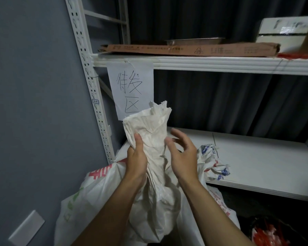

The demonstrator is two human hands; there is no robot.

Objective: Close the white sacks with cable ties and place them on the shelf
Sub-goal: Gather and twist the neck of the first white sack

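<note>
A person is gathering the neck of a white sack (pixel 156 197) in front of the shelf (pixel 256 162).
The left hand (pixel 136 160) is gripping the bunched neck; the right hand (pixel 182 157) is hovering just beside it, fingers loosely spread, holding nothing.

One view only: wide-angle head camera, close to shelf (pixel 220 65), facing it, pitched slightly down. Centre, near: sack (pixel 149 139). 9 o'clock: wall (pixel 34 103).
</note>
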